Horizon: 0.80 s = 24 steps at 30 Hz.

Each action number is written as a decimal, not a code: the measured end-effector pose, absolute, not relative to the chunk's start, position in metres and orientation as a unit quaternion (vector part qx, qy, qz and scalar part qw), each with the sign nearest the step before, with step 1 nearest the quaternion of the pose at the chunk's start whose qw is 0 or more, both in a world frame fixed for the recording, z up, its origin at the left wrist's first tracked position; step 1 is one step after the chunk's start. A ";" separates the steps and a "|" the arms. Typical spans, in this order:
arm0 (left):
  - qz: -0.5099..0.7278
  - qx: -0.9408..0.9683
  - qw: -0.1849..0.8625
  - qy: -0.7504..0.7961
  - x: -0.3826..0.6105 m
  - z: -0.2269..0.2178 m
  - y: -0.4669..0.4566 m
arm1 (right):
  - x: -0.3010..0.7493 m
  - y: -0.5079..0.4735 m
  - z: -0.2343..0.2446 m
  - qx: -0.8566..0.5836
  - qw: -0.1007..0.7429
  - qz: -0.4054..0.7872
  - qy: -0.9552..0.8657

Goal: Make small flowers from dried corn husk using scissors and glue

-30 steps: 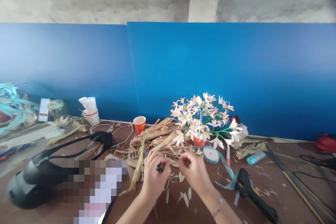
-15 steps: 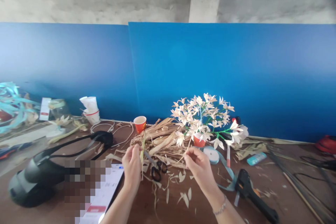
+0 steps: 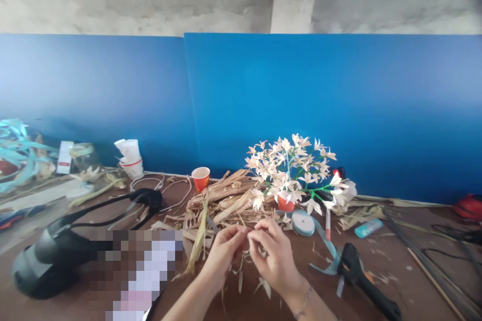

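Observation:
My left hand (image 3: 223, 252) and my right hand (image 3: 274, 257) meet over the brown table (image 3: 376, 266), fingertips pinched together on a thin strip of dried husk (image 3: 248, 237). Just behind them lies a pile of dried husks (image 3: 226, 199). Small cut husk petals (image 3: 265, 287) are scattered below my hands. The scissors that lay here are hidden under my hands.
A bouquet of pale husk flowers (image 3: 291, 168) stands in an orange cup (image 3: 284, 202). A tape roll (image 3: 303, 222), a black glue gun (image 3: 357, 273), another orange cup (image 3: 200, 178), a black device with straps (image 3: 56, 251) and stacked white cups (image 3: 130, 157) lie around.
My left hand let go of the long green-yellow husk strip and came right. My right hand came down and left. Both now pinch a small strip together.

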<state>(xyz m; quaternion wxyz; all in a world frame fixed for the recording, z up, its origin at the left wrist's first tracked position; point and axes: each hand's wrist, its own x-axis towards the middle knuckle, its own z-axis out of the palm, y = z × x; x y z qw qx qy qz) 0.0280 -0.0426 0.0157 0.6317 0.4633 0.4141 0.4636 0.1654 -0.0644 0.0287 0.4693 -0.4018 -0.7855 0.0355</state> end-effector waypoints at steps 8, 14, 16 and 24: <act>0.431 0.479 0.661 0.385 0.020 0.011 -0.039 | 0.164 -0.071 0.039 -0.360 0.430 0.027 -0.827; 0.379 0.705 0.442 0.406 0.015 0.014 -0.037 | 0.162 -0.065 0.033 -0.414 0.400 0.078 -0.814; 0.402 0.747 0.290 0.443 0.013 0.017 -0.038 | 0.160 -0.062 0.028 -0.457 0.414 0.118 -0.778; 0.487 0.782 0.183 0.343 0.011 0.023 -0.049 | 0.163 -0.055 0.038 -0.428 0.386 0.660 -0.482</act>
